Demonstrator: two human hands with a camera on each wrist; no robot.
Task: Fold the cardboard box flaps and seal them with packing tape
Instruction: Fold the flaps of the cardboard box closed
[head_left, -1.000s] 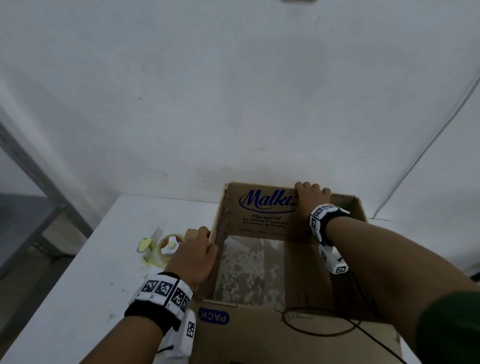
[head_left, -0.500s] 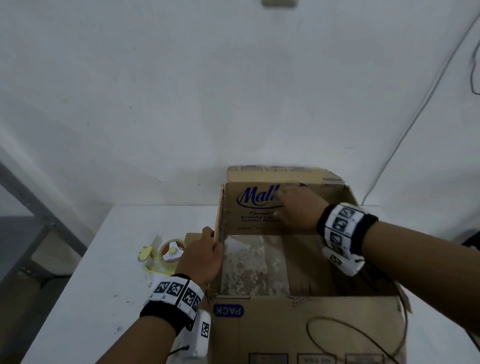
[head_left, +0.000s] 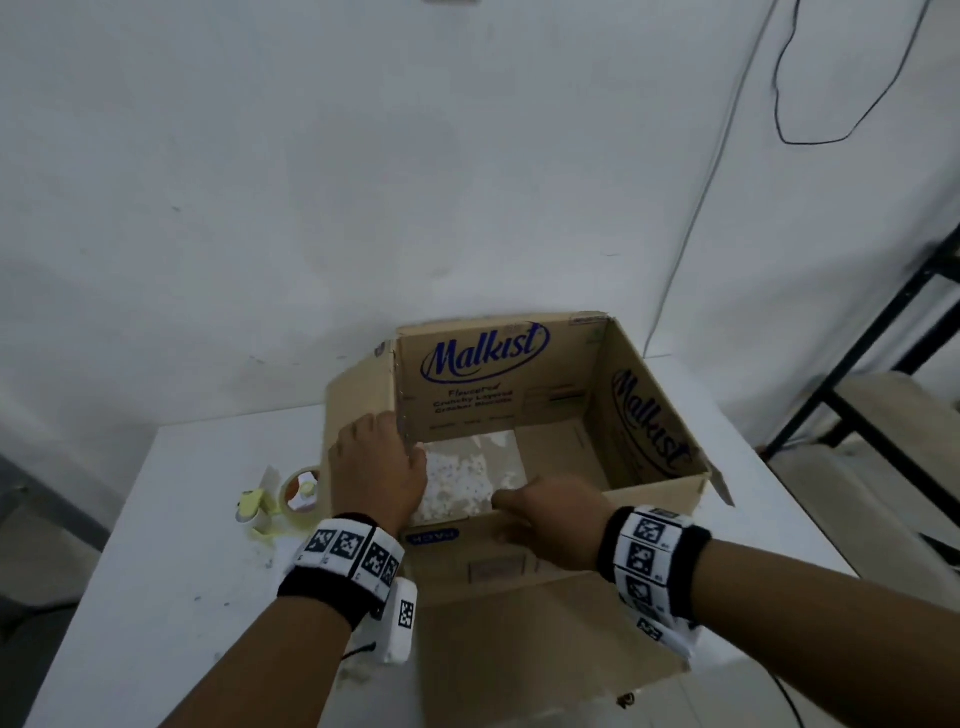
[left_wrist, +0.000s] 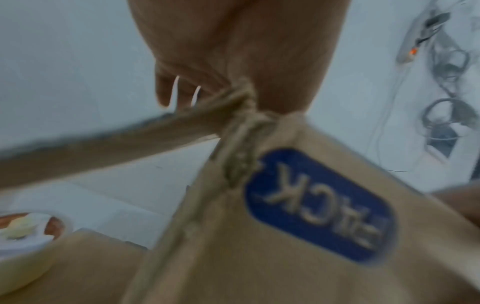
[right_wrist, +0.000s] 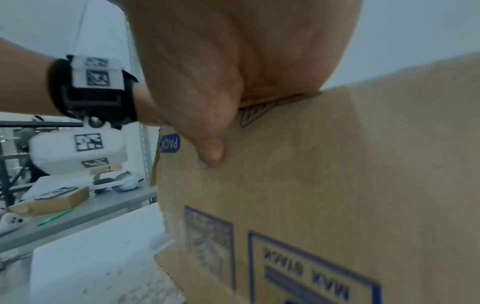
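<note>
The right hand (head_left: 553, 519) has left the far wall and now pinches the near rim of the open Malkist carton (head_left: 649, 415) on the table — left hand (head_left: 376, 467) clasps the left rim — flaps unfolded, tape roll (head_left: 301, 493) just outside that grip.

Cardboard box (head_left: 644, 499): brown, dark blue "Malkist" lettering, blue "PACK" label.
Tape roll (head_left: 300, 498): pale yellow, reddish core.
Table (head_left: 171, 545): white.
Wristbands (head_left: 345, 564): black, white-and-black square markers.
</note>
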